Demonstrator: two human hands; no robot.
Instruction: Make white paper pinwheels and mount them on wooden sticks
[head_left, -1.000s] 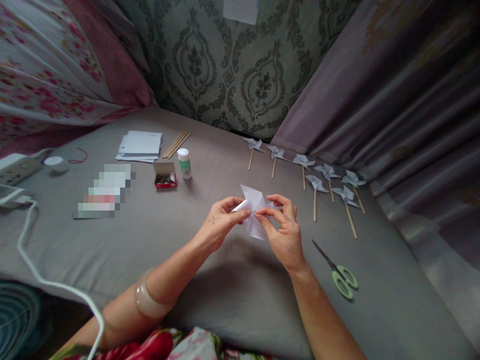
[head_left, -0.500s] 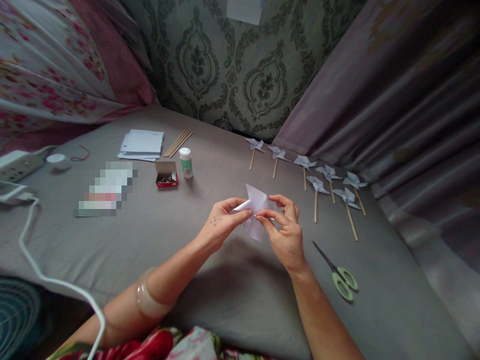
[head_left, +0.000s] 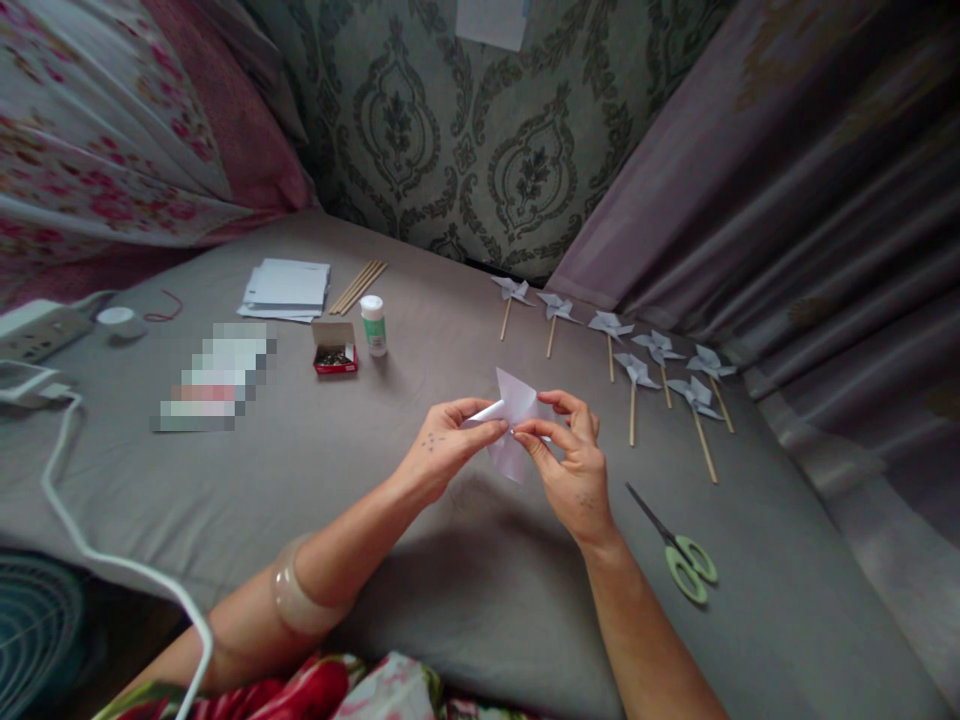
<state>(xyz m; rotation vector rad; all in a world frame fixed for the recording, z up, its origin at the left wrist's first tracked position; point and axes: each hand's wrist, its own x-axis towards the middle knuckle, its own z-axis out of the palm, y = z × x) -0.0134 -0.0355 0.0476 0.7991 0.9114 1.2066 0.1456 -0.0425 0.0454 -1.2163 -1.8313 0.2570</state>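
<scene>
Between my two hands is a white paper pinwheel (head_left: 516, 392), its blades folded in toward the middle. My left hand (head_left: 444, 446) grips it from the left, thumb pressed near the centre. From the right, my right hand (head_left: 571, 468) pinches at the centre with thumb and forefinger, while its other fingers steady a blade. A tiny pale thing shows at the right fingertips, too small to name. No stick shows on this pinwheel. Several finished pinwheels (head_left: 694, 397) on wooden sticks lie to the right.
Green-handled scissors (head_left: 686, 560) lie right of my right arm. Beyond my left hand are an open red box of small metal pieces (head_left: 335, 358), a white-capped bottle (head_left: 373, 328), wooden sticks (head_left: 360, 287) and stacked paper (head_left: 286, 287). A white cable (head_left: 112, 563) crosses my left forearm.
The view has shifted very slightly. Both hands keep nearly the same hold on the paper pinwheel.
</scene>
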